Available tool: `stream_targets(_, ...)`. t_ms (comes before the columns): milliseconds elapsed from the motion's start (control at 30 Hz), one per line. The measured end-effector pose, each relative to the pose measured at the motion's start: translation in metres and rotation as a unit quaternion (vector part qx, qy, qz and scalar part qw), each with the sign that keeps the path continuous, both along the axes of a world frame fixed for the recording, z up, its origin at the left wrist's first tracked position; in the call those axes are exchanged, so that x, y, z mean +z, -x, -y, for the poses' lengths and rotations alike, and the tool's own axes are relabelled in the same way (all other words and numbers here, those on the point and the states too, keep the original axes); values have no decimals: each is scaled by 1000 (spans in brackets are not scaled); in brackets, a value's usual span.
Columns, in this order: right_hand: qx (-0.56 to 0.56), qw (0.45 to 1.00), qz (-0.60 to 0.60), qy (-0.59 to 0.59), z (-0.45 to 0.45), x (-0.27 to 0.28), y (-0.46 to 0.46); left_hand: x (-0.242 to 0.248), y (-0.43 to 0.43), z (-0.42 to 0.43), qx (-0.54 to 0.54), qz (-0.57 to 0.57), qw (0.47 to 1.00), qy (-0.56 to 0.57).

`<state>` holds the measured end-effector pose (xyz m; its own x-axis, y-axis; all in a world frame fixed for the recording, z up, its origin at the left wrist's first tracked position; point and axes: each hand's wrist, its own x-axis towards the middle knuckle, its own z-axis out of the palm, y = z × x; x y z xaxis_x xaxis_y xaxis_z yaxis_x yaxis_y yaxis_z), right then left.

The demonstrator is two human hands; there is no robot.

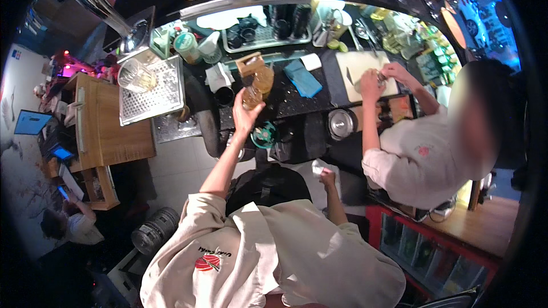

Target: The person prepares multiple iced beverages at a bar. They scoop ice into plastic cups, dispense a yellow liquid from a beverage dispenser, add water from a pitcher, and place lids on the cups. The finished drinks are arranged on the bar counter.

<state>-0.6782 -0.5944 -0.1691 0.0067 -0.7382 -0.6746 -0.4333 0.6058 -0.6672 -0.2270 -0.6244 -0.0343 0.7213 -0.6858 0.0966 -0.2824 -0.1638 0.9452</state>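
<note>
My left hand (247, 115) is raised over the near edge of the black counter, its fingers around a small clear glass vessel (252, 96) with amber content. Just behind this vessel is a larger amber-filled glass container (264, 78), partly covered by it. A small wooden holder (250, 64) sits beyond them. Down at my right side, my right hand (328, 178) grips a crumpled white paper or cloth (318, 167). A dark cup (224, 95) and a white napkin (219, 76) lie left of my left hand.
A co-worker's hands (371, 83) work over a white cutting board (345, 60) at right. A blue cloth (303, 78) lies between us. Left, a perforated drip tray (167, 94) bears a clear glass (136, 78) beneath a metal tap (100, 6). A steel keg (155, 230) stands behind.
</note>
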Motion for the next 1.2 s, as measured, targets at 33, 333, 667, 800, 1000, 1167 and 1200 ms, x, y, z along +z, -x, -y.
stream_targets(33,-59,996,-64,-20,-22,0,24,-2,-1,3,4,14,1000,-8)
stream_targets(333,91,964,-240,63,-245,42,175,25,-17,-3,-16,40,997,-59)
stream_targets(667,127,923,-340,129,-261,-16,173,110,-39,-86,-66,105,992,-37)
stream_targets(800,155,905,-380,114,-185,-34,147,127,-29,-120,-51,103,992,-45)
stream_targets(1000,177,895,-386,136,-99,-60,96,142,-4,-158,-79,79,993,-48)
stream_targets(1167,103,958,-260,71,-22,-62,26,160,17,-168,-80,52,992,-82)
stream_targets(1200,115,951,-264,112,-9,-64,9,163,22,-168,-69,83,990,-86)
